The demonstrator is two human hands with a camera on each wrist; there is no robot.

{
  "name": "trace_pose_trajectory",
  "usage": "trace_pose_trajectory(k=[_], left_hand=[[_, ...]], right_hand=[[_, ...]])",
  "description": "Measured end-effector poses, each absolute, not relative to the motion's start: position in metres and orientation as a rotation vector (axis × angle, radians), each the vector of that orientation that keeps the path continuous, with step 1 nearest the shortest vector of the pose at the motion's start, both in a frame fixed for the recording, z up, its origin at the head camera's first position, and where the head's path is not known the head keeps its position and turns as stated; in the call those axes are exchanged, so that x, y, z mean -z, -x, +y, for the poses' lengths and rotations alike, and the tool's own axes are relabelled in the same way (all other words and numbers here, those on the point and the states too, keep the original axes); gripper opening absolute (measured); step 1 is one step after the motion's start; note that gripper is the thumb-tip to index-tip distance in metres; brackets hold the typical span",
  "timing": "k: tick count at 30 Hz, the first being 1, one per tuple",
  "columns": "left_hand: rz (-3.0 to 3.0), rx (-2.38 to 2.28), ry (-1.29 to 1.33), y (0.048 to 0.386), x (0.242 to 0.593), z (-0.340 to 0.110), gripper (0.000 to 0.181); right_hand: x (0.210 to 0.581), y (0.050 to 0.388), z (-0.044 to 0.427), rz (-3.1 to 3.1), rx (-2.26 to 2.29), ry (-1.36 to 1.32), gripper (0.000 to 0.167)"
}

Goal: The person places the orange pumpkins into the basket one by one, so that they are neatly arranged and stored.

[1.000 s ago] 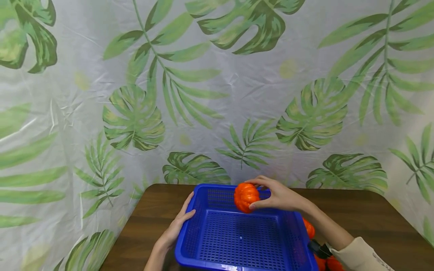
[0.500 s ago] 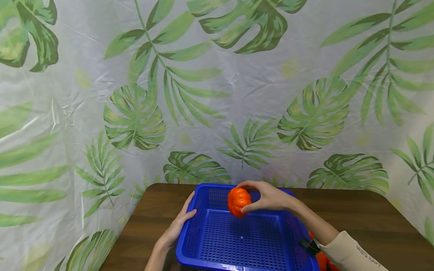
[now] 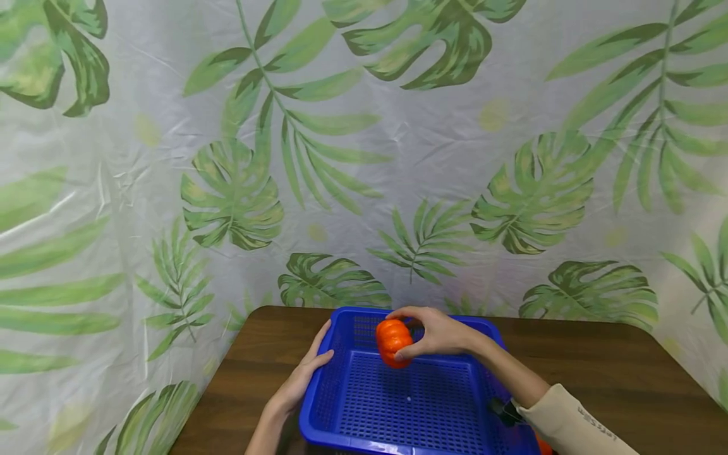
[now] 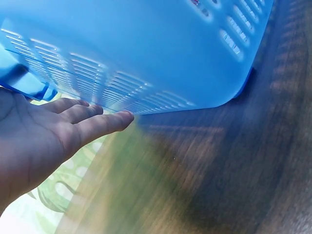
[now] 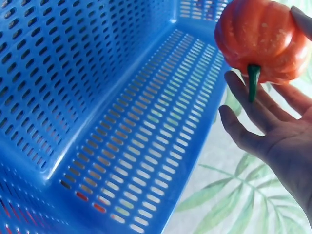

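Note:
An orange-red pumpkin (image 3: 393, 343) is pinched between the thumb and fingers of my right hand (image 3: 440, 331), above the far part of a blue perforated basket (image 3: 409, 404). In the right wrist view the pumpkin (image 5: 263, 39) shows a green stem, and my right hand (image 5: 280, 117) curves round it, beside the basket (image 5: 141, 117). My left hand (image 3: 298, 382) rests on the basket's left side; in the left wrist view the fingers of that hand (image 4: 58, 124) lie extended along the outside of the basket wall (image 4: 146, 53).
The basket stands on a dark wooden table (image 3: 586, 373). Part of another orange-red thing (image 3: 544, 445) shows at the basket's right front corner, partly hidden by the sleeve (image 3: 574, 420). A leaf-patterned cloth (image 3: 432, 158) hangs behind the table.
My right hand has moved left and slightly down with the pumpkin in its grip. My left hand has stayed at the basket's side.

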State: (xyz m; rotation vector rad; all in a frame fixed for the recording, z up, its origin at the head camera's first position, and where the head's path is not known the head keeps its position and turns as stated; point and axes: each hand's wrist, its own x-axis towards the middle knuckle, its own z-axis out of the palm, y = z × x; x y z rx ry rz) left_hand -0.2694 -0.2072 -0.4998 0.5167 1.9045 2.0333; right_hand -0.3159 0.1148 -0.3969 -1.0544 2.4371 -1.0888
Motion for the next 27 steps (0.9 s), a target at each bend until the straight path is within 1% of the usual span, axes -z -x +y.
trace_pose_trajectory(k=[7,27], left_hand=[[1.912,-2.019,-0.558,0.268,0.499,-0.207,0.067],[1.953,-2.014,-0.554,0.268,0.497,-0.206,0.067]], right_hand=[[0.402,0.316,0.11,2.42,1.099,1.062,0.07],[0.405,0.322,0.097,2.437,1.039,1.103,0.07]])
